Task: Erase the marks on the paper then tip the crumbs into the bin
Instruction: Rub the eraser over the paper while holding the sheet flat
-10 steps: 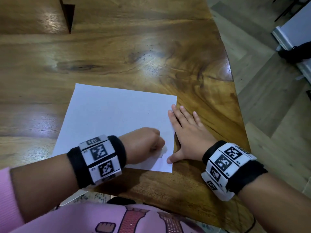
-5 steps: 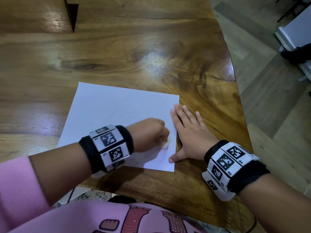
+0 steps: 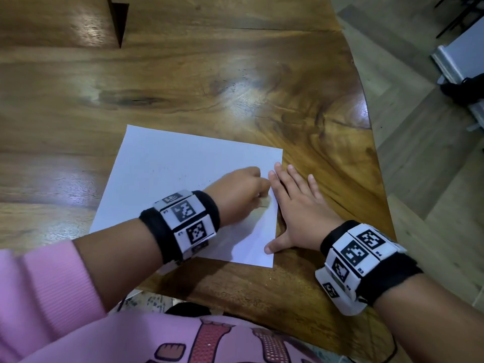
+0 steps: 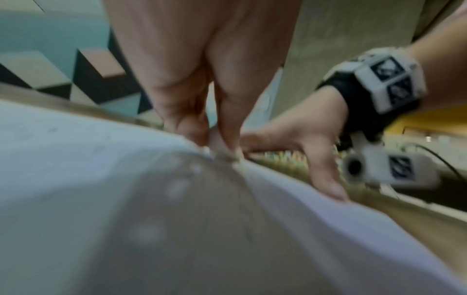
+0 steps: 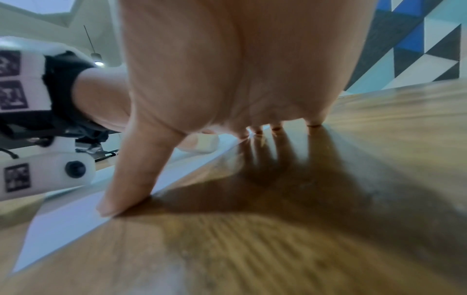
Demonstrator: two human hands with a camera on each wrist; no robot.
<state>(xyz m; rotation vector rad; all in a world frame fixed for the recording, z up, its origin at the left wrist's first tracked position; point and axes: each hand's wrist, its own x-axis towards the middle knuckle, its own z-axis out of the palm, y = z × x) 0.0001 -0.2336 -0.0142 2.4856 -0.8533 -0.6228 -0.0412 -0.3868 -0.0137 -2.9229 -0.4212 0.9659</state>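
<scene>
Left hand (image 3: 239,191) pinches eraser (image 3: 264,203) on paper (image 3: 170,169); right hand (image 3: 298,213) flat.

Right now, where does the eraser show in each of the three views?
Head: the eraser peeks out of the left hand, near the paper's right edge.
Left wrist: blurred, pinched at the fingertips, centre.
Right wrist: pale block behind the thumb, centre-left.
Shared landmark: the right hand flat at the paper's edge.

Your left hand (image 3: 239,191), gripping the eraser (image 3: 264,202), now sits farther up the paper (image 3: 167,163) than a second ago, closer to your right hand's fingers (image 3: 277,179).
</scene>
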